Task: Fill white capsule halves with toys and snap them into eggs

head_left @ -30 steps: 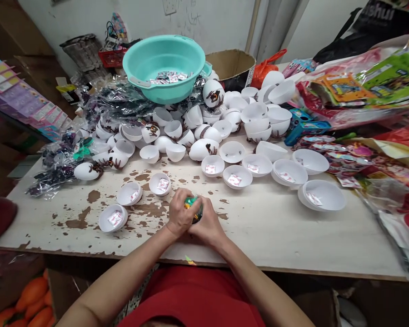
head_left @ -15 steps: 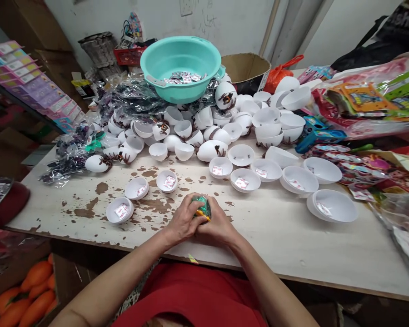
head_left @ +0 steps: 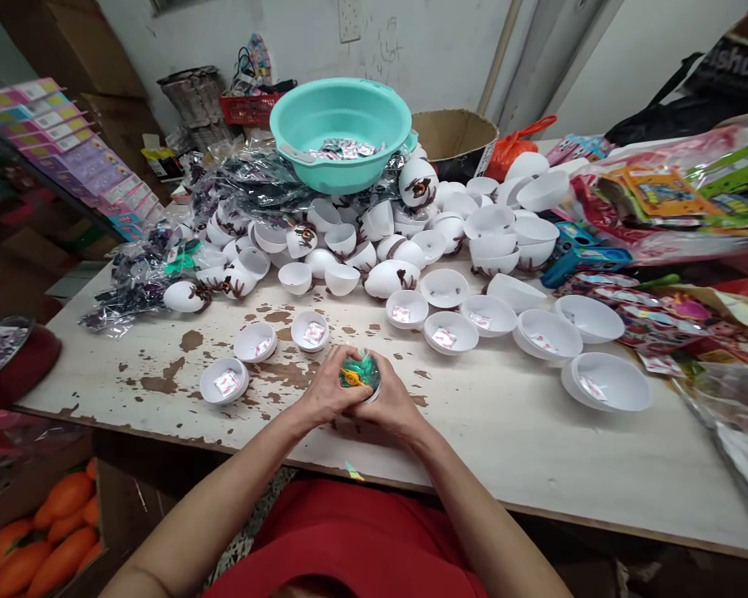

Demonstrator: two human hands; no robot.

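Near the table's front edge, my left hand (head_left: 332,388) and my right hand (head_left: 394,392) are cupped around a small green-and-yellow item in clear wrap (head_left: 362,370). Both thumbs press at its front. A white rim shows by my right fingers, apparently a plastic egg half, mostly hidden by the hands. Left of my hands stand white egg halves (head_left: 223,390), each with a small printed packet (head_left: 313,333) inside. More halves with packets sit to the right, the nearest large one (head_left: 637,378) at the far right of the group.
A heap of white egg shells (head_left: 383,278) lies behind. Beyond it stands a turquoise basin (head_left: 342,176) with packets, beside wrapped dark items (head_left: 249,183). Bagged goods (head_left: 666,187) crowd the right side. A dark red bowl (head_left: 37,365) and a box of orange objects (head_left: 62,531) are at left.
My hands have tilted and parted slightly, so more of the green-and-yellow item and a white rim show. The camera view has shifted a little.
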